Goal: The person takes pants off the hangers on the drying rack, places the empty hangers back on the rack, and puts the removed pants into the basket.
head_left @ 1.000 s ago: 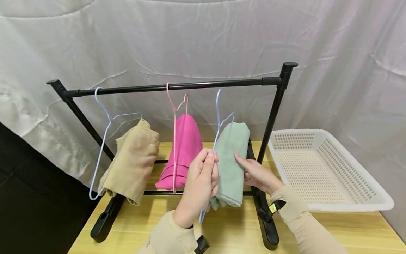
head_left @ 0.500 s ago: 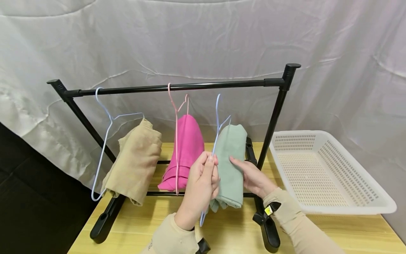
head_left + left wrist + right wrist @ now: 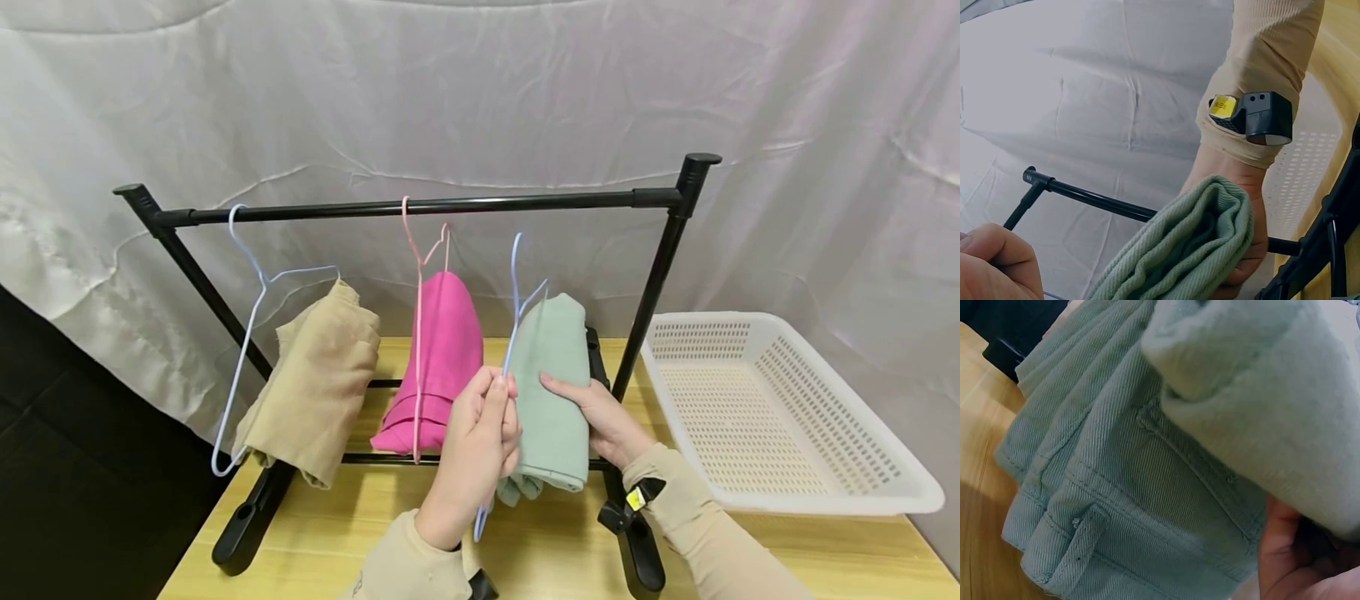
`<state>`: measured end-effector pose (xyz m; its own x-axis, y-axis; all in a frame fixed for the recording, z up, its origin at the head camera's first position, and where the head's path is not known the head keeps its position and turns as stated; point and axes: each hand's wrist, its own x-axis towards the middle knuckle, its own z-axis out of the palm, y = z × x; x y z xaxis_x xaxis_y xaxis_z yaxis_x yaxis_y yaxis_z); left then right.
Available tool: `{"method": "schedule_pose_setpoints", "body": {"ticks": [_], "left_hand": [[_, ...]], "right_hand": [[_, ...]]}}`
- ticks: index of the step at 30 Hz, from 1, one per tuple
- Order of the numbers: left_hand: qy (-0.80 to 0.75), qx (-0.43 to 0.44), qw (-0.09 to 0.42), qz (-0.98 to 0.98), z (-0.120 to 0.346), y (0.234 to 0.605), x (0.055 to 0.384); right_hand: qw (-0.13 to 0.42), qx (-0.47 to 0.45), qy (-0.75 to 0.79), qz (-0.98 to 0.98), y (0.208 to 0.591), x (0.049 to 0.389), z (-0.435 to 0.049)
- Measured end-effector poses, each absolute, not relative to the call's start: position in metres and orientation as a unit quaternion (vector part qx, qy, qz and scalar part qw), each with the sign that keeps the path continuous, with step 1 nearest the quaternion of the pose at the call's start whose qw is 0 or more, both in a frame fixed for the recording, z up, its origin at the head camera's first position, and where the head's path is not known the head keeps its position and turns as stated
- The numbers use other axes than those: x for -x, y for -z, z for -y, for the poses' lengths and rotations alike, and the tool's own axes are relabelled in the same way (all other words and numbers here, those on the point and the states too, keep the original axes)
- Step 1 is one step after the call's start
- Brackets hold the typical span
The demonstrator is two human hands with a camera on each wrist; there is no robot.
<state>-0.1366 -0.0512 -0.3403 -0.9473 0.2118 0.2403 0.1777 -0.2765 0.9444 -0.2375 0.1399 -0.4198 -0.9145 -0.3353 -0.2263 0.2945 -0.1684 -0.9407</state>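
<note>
My left hand [image 3: 477, 433] grips the near side of a light blue hanger [image 3: 511, 346], whose hook stands apart from the rail, below it in the head view. Pale green trousers [image 3: 553, 342] are folded over that hanger; a belt loop [image 3: 1079, 553] and pocket stitching show in the right wrist view. My right hand [image 3: 606, 421] holds the trousers from the right, thumb on the front and fingers hidden behind. In the left wrist view the folded end of the trousers [image 3: 1179, 240] covers part of the right hand [image 3: 1254, 234].
A black clothes rack [image 3: 517, 204] stands on the wooden table [image 3: 360, 533]. On its rail hang a pink hanger [image 3: 417, 333] with a magenta garment [image 3: 446, 350] and a blue hanger [image 3: 247, 333] with a tan garment [image 3: 315, 383]. A white basket [image 3: 795, 492] sits at right.
The blue hanger in my left hand has come down a little, its hook farther below the rail. My right thumb has moved left across the front of the green trousers.
</note>
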Motion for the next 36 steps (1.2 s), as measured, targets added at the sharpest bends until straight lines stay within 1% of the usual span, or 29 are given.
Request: {"method": "schedule_pose_setpoints", "body": {"ticks": [12, 23, 31, 36], "left_hand": [[-0.784, -0.152, 0.02, -0.601, 0.049, 0.349, 0.141], [-0.785, -0.125, 0.0, -0.607, 0.052, 0.355, 0.145], [-0.786, -0.089, -0.012, -0.611, 0.056, 0.359, 0.147], [-0.786, -0.09, -0.018, -0.611, 0.059, 0.36, 0.148]], "right_hand": [[0.174, 0.03, 0.745, -0.643, 0.404, 0.23, -0.142], [0.148, 0.04, 0.719, -0.678, 0.392, 0.225, -0.134], [0.147, 0.051, 0.714, -0.682, 0.382, 0.221, -0.134], [0.143, 0.038, 0.711, -0.688, 0.372, 0.217, -0.143]]}}
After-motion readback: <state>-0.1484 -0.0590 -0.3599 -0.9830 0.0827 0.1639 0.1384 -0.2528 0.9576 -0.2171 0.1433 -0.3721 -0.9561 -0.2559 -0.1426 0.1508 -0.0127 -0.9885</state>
